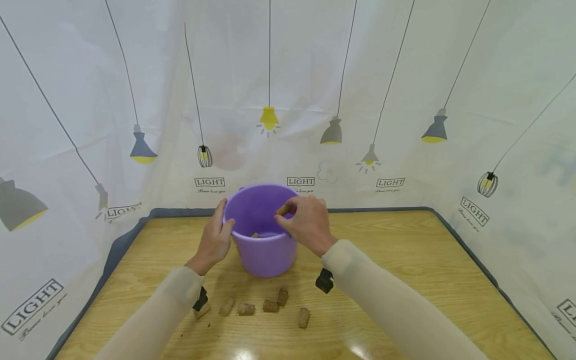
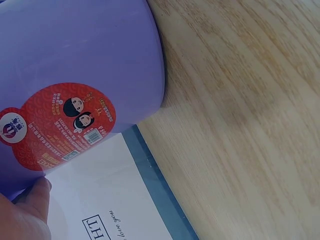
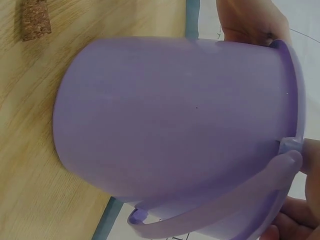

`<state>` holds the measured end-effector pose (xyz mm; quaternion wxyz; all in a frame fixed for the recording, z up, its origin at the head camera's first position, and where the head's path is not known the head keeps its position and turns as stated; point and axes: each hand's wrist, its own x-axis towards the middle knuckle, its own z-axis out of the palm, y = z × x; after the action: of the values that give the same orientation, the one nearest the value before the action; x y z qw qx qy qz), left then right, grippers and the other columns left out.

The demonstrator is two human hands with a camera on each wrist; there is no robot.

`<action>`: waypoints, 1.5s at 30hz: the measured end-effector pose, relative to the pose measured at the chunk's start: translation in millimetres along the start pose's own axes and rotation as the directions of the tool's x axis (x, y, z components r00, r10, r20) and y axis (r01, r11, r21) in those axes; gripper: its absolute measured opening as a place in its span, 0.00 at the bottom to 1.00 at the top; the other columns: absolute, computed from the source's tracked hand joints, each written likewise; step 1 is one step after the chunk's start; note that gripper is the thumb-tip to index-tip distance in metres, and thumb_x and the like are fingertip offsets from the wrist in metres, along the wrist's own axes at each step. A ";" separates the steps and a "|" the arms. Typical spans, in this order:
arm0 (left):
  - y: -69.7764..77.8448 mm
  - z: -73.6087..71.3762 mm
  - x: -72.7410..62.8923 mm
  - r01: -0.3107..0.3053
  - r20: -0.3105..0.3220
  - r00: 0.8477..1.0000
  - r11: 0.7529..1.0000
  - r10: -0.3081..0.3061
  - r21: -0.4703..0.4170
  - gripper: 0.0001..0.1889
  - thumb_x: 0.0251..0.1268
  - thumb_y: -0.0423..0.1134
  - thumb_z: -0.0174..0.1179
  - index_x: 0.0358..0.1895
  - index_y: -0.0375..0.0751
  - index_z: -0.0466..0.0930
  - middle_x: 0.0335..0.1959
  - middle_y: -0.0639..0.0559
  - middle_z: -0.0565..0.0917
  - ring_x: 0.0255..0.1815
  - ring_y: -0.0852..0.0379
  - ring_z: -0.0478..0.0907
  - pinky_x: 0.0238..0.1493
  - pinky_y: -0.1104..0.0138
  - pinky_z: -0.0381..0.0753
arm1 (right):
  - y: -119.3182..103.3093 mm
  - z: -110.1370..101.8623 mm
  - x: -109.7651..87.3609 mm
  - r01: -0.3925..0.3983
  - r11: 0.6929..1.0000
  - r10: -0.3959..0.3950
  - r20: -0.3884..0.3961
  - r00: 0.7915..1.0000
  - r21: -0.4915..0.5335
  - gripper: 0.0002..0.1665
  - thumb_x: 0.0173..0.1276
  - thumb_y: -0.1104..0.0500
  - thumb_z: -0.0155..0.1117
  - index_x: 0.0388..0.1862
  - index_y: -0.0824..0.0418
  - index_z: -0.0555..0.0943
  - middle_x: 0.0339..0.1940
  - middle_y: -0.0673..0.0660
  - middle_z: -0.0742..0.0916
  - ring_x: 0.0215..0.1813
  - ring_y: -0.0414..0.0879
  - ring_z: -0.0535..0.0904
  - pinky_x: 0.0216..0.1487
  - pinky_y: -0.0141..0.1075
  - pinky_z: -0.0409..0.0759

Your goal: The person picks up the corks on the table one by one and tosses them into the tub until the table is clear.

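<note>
A purple plastic bucket (image 1: 266, 259) stands on the wooden table, its mouth tipped toward me in the head view. My left hand (image 1: 212, 241) grips its left rim, thumb over the edge and fingers along the outside. Over the bucket's right side, my right hand (image 1: 310, 220) pinches a cork (image 1: 283, 210) between thumb and fingers. Another cork (image 1: 254, 235) shows inside near the bottom. The left wrist view shows a red round sticker (image 2: 65, 120) on the bucket's wall. Its purple handle (image 3: 220, 207) hangs down the side in the right wrist view.
Several corks lie in front of the bucket, among them a cork (image 1: 304, 317) toward the right and a cork (image 1: 227, 306) toward the left. White cloth (image 1: 252, 65) printed with lamps surrounds the table (image 1: 382, 250) at the back and sides, with a dark blue border.
</note>
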<state>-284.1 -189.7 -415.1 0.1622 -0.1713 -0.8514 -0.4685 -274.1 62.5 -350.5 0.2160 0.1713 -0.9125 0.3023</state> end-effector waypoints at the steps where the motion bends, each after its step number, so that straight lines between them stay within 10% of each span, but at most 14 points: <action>1: -0.1 -0.1 -0.2 0.002 0.000 1.000 1.000 -0.002 -0.001 0.34 0.80 0.37 0.41 0.83 0.32 0.42 0.81 0.33 0.54 0.80 0.37 0.56 0.79 0.45 0.57 | 0.1 0.6 0.1 -0.003 1.000 0.003 0.005 1.000 -0.008 0.05 0.61 0.50 0.78 0.31 0.48 0.91 0.27 0.44 0.89 0.34 0.41 0.78 0.53 0.46 0.72; 12: -0.1 0.0 -1.0 -0.003 -0.002 1.000 1.000 0.003 -0.001 0.34 0.80 0.36 0.41 0.83 0.32 0.42 0.81 0.32 0.55 0.79 0.36 0.56 0.78 0.44 0.57 | -5.5 2.3 -0.7 -0.036 0.994 0.039 0.032 0.999 -0.106 0.30 0.59 0.41 0.78 0.52 0.60 0.89 0.42 0.56 0.92 0.45 0.52 0.82 0.59 0.48 0.73; 45: -0.4 0.6 0.0 -0.009 -0.011 1.000 1.000 0.009 0.001 0.34 0.79 0.36 0.41 0.82 0.31 0.43 0.80 0.31 0.56 0.78 0.35 0.58 0.78 0.44 0.58 | -6.8 -16.2 -21.8 0.085 0.995 -0.079 -0.115 0.990 0.044 0.16 0.63 0.50 0.76 0.41 0.60 0.90 0.33 0.51 0.90 0.36 0.46 0.81 0.46 0.45 0.74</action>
<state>-284.3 -189.3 -415.7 0.1692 -0.1724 -0.8498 -0.4685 -247.9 71.4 -346.4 0.2755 0.1963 -0.8832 0.3247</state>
